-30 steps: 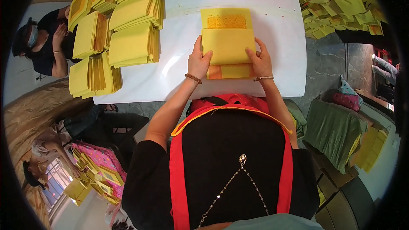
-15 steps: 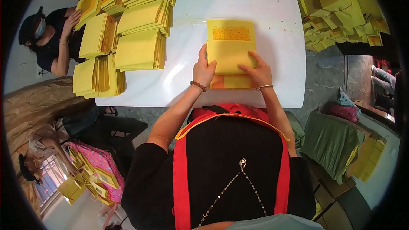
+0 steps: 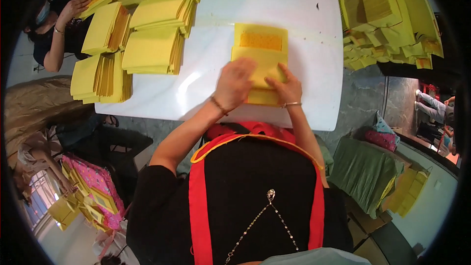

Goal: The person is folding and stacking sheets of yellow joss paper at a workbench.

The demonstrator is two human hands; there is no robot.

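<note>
A small stack of yellow paper sheets [image 3: 260, 51] lies on the white table [image 3: 206, 68] right in front of me; its top end carries an orange printed panel. My left hand [image 3: 234, 82] presses flat on the lower left of the stack, blurred by motion. My right hand [image 3: 285, 88] rests on the stack's lower right edge, fingers on the paper. Both wrists wear thin bracelets.
Piles of yellow sheets [image 3: 147, 34] fill the table's left and far side. More yellow stacks [image 3: 387, 14] are heaped at the right. Another person [image 3: 61, 27] sits at the far left handling a pile. A green cloth bundle [image 3: 365, 172] lies on the floor at the right.
My left hand has slid up and to the right over the yellow stack. My right hand stays at its lower right edge. The view has shifted slightly.
</note>
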